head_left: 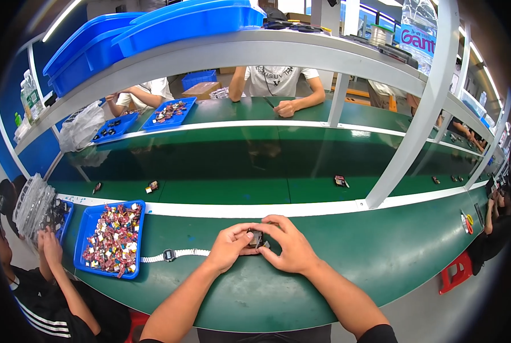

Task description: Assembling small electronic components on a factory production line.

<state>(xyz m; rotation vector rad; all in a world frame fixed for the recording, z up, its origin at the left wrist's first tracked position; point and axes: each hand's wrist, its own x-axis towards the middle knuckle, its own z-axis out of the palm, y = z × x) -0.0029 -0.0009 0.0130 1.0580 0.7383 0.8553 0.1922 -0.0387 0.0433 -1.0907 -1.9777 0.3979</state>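
Note:
My left hand (230, 244) and my right hand (291, 247) meet over the green bench at the near middle. Between their fingertips is a small dark, boxy electronic part (256, 238) with a greyish face, partly hidden by the fingers. Both hands are closed around it, thumbs on the near side. Just left of my left hand lies a digital wristwatch (169, 255) with a pale metal band stretched out flat. Farther left is a blue tray (79, 258), heaped with small parts that have reddish wires and white and yellow bits.
A white metal upright (407, 120) and shelf (301, 48) frame the bench; blue bins (187, 23) sit on top. Several small parts, including one (340, 181), lie on the dark green strip beyond. Scissors (467, 223) are at far right. Other people work left, right and opposite.

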